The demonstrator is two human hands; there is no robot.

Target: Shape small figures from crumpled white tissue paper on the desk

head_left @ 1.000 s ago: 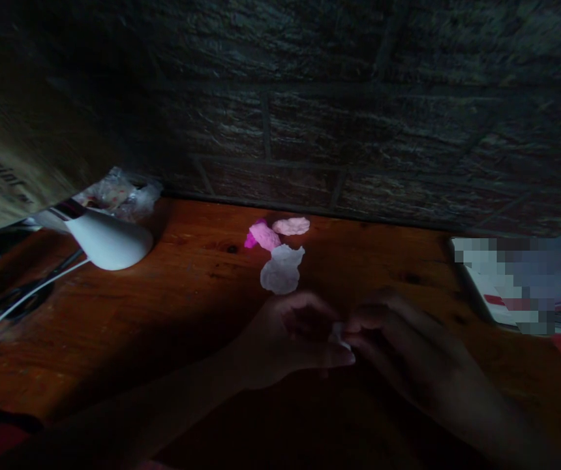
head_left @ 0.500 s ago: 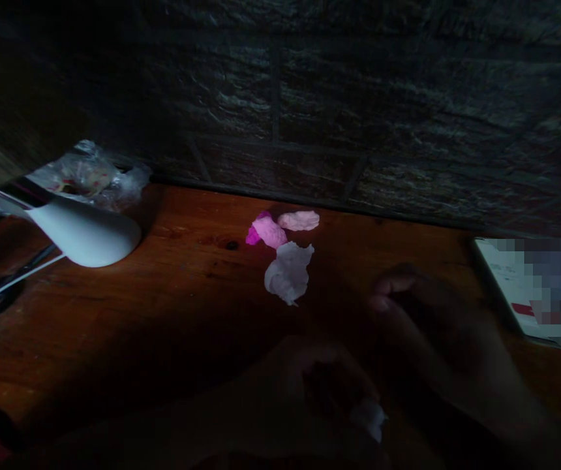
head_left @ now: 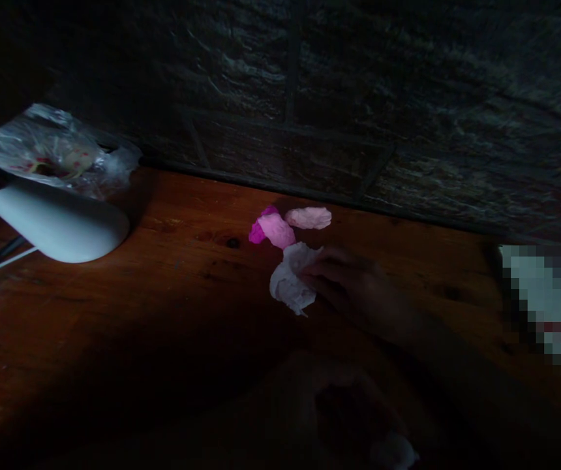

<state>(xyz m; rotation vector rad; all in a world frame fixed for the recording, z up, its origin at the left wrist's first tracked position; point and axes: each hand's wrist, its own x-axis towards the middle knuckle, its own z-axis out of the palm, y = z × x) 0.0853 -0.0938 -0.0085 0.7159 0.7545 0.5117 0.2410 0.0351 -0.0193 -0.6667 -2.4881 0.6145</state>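
Note:
The scene is very dark. My right hand (head_left: 359, 287) reaches in from the right, its fingers closed on the right edge of a crumpled whitish sheet that looks like tissue paper (head_left: 288, 282). That sheet appears to rest on the wooden table. In the shadow at the bottom, my left hand (head_left: 329, 391) is curled, with a small white crumpled piece (head_left: 395, 452) at its fingertips. Just behind the sheet lie a pink crumpled piece (head_left: 276, 231), a magenta one (head_left: 257, 232) partly under it, and a pale pink one (head_left: 310, 217).
A white rounded stand (head_left: 70, 225) with a thin white cable is at the left. Behind it sits a clear plastic bag (head_left: 65, 153). A dark stone-like wall (head_left: 241, 85) borders the wooden table (head_left: 187, 261) at the back. A blurred-out flat item (head_left: 530, 287) lies at the right.
My right hand has moved left and taken hold of the whitish sheet's edge. My left hand stays low with its white piece. The view has shifted slightly.

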